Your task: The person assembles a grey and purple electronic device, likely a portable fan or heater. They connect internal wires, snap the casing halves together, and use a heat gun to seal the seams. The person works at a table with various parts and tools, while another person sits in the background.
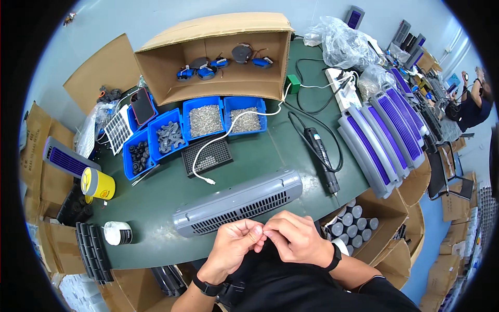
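Housing (239,202), grey, lay at 11 o'clock just beyond left hand (234,248) and right hand (296,238); fingertips met, whether gripping anything small: cannot tell. Blue bins (248,131) farther at 11, corded screwdriver (322,158) at 1, likely for reach.

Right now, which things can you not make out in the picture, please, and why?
All in the head view:
- Anything between the left hand and right hand: hidden by the fingertips.
- Underside of the grey housing: it faces the table.
- Exact shape of the metal pieces: too small.
- Dark shape at far right: cut off by the picture's rim.
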Demonstrator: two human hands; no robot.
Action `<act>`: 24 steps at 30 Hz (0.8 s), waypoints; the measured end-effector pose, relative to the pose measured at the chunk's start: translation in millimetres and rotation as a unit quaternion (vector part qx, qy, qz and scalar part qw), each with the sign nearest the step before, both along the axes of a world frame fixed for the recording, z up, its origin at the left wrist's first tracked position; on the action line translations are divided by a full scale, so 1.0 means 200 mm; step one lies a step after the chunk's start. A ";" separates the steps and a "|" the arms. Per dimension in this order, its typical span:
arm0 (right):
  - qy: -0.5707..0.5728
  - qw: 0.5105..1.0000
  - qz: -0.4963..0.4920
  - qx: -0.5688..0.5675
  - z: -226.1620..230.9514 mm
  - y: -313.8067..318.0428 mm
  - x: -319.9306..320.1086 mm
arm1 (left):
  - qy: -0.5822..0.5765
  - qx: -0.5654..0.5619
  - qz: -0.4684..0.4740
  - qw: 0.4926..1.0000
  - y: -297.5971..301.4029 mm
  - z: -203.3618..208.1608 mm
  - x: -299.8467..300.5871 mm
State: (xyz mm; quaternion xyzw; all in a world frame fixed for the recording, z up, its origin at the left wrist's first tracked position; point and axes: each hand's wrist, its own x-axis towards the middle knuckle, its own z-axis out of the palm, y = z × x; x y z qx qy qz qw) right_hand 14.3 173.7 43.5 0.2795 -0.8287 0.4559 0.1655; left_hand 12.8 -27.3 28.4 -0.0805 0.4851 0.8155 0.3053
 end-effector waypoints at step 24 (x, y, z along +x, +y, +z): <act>-0.180 0.945 -0.251 -0.105 -0.30 0.06 -0.03 | -0.053 0.179 0.027 0.982 -0.02 -0.11 0.05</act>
